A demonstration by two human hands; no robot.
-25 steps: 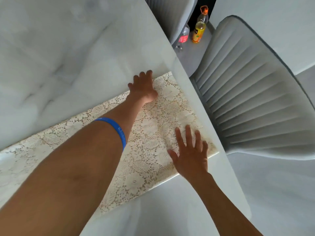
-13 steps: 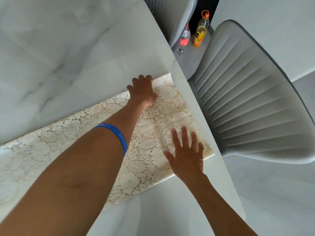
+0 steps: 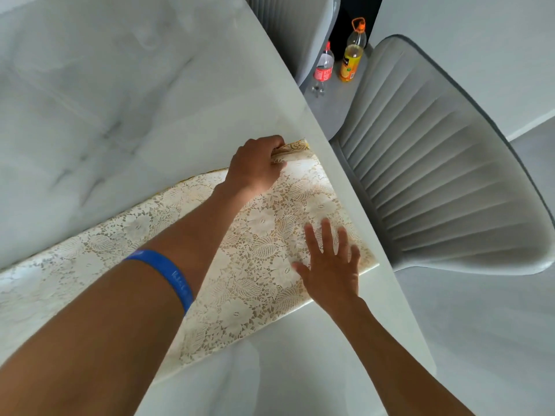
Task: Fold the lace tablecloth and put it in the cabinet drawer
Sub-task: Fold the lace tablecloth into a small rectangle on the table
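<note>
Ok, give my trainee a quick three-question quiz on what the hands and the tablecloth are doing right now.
1. True or false: the left hand grips the far corner of the lace tablecloth and has lifted it off the marble table.
2. How does the right hand lie? A) curled round the cloth's edge B) flat on the lace with fingers spread C) off the table
3. Fill in: the arm with the blue wristband is the ___ arm.

Key: 1 true; 2 B; 3 left.
</note>
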